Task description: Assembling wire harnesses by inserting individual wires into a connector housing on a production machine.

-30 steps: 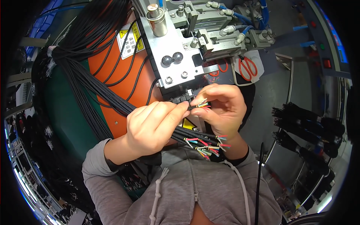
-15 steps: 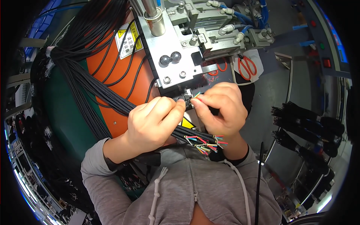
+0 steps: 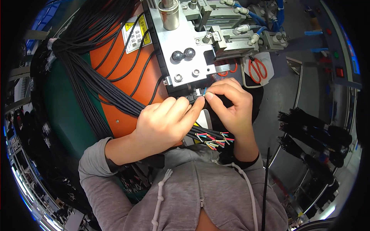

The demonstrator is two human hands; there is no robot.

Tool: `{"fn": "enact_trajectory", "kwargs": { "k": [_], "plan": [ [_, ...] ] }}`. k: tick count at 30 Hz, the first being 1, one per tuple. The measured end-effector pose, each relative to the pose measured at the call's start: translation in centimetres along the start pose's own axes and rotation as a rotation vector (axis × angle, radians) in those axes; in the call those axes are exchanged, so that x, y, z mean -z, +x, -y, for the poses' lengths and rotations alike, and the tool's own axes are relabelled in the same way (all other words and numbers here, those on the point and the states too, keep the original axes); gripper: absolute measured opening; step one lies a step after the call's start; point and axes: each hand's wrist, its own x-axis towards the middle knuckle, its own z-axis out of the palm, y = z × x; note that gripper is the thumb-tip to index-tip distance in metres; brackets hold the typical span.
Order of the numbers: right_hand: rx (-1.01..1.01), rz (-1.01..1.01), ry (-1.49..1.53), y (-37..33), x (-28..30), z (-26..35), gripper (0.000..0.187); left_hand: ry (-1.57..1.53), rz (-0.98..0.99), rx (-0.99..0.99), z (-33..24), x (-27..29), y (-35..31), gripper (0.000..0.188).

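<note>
Right grip pinches blue wire, just nearside of metal plate; left grip alongside, can't tell if holding. Loose pinch could let wire slip; fingers might get nipped if plate moves.

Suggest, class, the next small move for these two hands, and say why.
I would probably have the right hand guide the blue wire end a little closer to the small fixture, the left hand steadying. The wire end shows beside the right hand's fingertips, the two hands nearly touch, and the fixture sits just by them, near the silver plate.
</note>
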Motion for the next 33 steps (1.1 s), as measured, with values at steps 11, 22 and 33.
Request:
{"fn": "enact_trajectory", "kwargs": {
  "k": [11,22,33],
  "plan": [
    [0.105,-0.083,-0.175,0.0,-1.7,-0.7,0.008,0.073,0.153,0.130,-0.6,0.7,0.6,0.040],
    [-0.454,-0.080,0.324,-1.2,-2.3,-2.0,0.008,0.084,0.020,0.078,0.2,-0.3,0.5,0.033],
    [-0.276,-0.142,0.218,-0.8,-2.0,-1.6,0.011,0.083,0.040,0.156,-0.3,0.9,0.2,0.026]
  ]
}}
